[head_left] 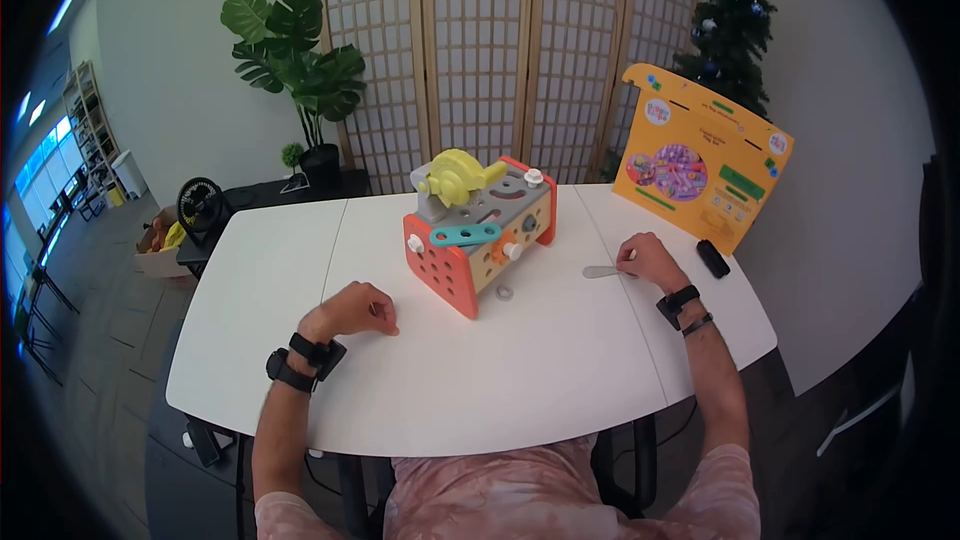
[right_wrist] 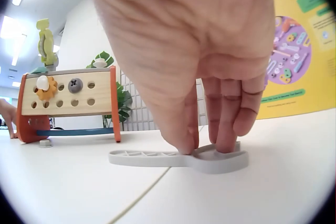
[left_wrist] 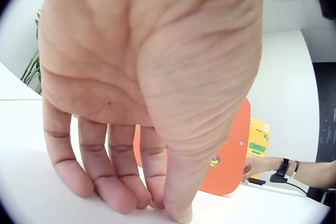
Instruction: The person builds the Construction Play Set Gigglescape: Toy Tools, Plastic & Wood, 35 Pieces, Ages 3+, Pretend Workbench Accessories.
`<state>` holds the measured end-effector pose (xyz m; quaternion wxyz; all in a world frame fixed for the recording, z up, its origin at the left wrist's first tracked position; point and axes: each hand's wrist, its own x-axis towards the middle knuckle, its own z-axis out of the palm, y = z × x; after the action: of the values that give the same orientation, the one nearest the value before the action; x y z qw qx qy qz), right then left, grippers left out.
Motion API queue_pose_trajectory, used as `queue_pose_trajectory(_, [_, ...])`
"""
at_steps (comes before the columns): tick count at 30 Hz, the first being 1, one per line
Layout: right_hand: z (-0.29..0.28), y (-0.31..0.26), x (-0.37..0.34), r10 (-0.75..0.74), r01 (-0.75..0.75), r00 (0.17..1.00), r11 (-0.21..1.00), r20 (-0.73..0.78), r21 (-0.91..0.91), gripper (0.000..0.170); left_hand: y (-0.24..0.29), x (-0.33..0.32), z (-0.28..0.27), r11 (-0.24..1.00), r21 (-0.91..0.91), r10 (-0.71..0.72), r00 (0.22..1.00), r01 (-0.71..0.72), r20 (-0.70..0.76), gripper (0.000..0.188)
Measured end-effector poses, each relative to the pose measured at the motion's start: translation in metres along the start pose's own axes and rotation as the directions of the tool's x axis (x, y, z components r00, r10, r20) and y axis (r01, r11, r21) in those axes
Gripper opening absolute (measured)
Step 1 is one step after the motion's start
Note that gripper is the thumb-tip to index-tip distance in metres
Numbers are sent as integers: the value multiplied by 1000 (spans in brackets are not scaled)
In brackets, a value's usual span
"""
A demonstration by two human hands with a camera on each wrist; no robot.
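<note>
On the table lies a grey toy wrench (right_wrist: 142,158); my right hand (head_left: 652,262) pinches it at its head, thumb near the neck and fingertips inside the head's curve. My left hand (head_left: 352,312) holds nothing, its fingers loosely bent and fingertips down at the tabletop, left of the toy workbench (head_left: 508,240). That workbench has orange-red ends, a wooden front with holes, and a grey top bearing a yellow-green toy saw (head_left: 458,178). A teal strip with holes (head_left: 465,235) is on its front edge. An orange gear (right_wrist: 48,91) and a grey screw (right_wrist: 75,85) sit on the front panel.
A small grey nut (head_left: 504,293) lies before the workbench. An orange-yellow box (head_left: 700,155) stands at the table's right back, with a black object (head_left: 713,259) near its base. A plant (head_left: 305,80) and a folding screen (head_left: 480,50) are behind the white table (head_left: 420,390).
</note>
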<state>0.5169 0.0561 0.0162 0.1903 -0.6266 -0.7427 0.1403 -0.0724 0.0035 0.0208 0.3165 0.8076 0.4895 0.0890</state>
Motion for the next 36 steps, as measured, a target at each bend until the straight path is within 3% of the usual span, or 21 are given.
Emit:
queue_pose_trajectory(16, [82,-135,28,-308,310,951,949,-36,56,12,0,0,0,1000,-7,3,1000,-3,4,16])
queue_pose_trajectory(23, [69,-142,22,-259,286,954,936,-149,206,19,-9,1,3,1000,-24,-4,1000,4,6,15])
queue_pose_trajectory(25, [60,-134,19,-221,215,975,969,37,123,22,-7,2,4,999,-38,-2,1000,3,5,14])
queue_pose_trajectory(26, [61,-127,16,-217,212,975,970,37,121,22,-4,0,2,1000,-28,-12,1000,13,2,14])
queue_pose_trajectory(28, [68,-115,8,-420,406,902,904,101,135,23,-2,0,1,1000,-19,-21,1000,21,-5,14])
queue_pose_trajectory(31, [75,-107,1,-474,473,880,881,44,34,23,-2,0,1,1000,-24,-12,1000,12,3,14])
queue_pose_trajectory(36, [77,-108,2,-476,475,879,879,29,25,20,-4,1,1,999,-39,-21,1000,22,8,14])
